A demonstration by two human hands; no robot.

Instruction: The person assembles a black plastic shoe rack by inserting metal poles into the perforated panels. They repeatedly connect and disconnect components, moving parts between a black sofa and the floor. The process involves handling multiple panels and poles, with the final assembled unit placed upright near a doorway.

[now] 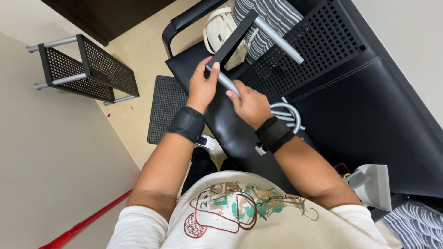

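**Both hands on a grey metal tube and black shelf panel**

Left hand (201, 86) fingers curl closed around the near end of a black perforated shelf panel (233, 38) where it meets a grey metal tube (229, 85); thumb up against the panel edge. Right hand (249, 105) fingers wrap shut on the same tube, just right of the left hand, touching it. Tube is round, smooth, matte grey. A second grey tube (278, 40) sticks out of the panel's far end, angled right. Both wrists wear black fabric wristbands (186, 123), two in all.

Work is held over a black leather-look seat (369, 115), centre of scene. On the seat: one large black perforated metal sheet (318, 46), a curved grey tube loop (288, 113) just right of the right hand, a cream bag (220, 28) at the far end, striped grey-white cloth (274, 14) beside it.

Far left on the pale floor: one assembled black mesh shelf (87, 69) with grey tube rails. A dark textured mat (166, 108) lies left of the seat. Near left, a red pole (83, 225). Near right, a grey dustpan-shaped item (374, 184).
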